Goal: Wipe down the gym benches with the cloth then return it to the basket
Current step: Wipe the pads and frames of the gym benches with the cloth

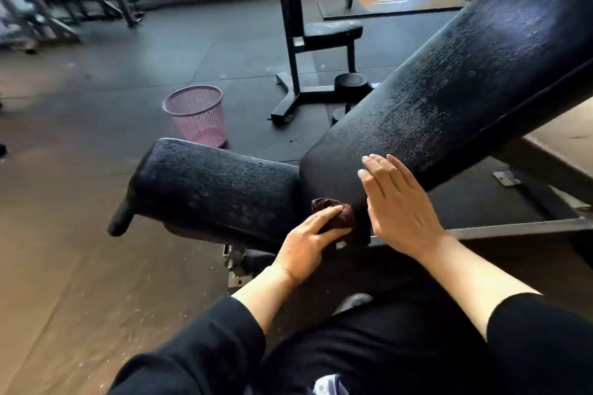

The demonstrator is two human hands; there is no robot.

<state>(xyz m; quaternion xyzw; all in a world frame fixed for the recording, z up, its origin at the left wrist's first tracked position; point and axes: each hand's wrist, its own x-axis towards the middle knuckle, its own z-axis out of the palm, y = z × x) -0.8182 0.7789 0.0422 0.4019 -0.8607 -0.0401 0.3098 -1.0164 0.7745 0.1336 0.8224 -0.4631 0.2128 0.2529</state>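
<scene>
At the gap between seat pad (218,183) and tilted back pad (449,99), the left hand (308,240) grips one dark cloth (337,213), partly hidden beneath its fingers; the right hand (398,202) lies flat, fingers straight, on the back pad; one pink basket (197,115) stands beyond; farther benches blur.

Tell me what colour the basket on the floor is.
Pink, with an open mesh wall; the basket shows clearly in the head view.

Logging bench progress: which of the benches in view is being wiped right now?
The nearest bench, with the inclined backrest: the left hand presses the dark cloth at its seat joint, the right hand flat on it. The others stand untouched behind.
</scene>
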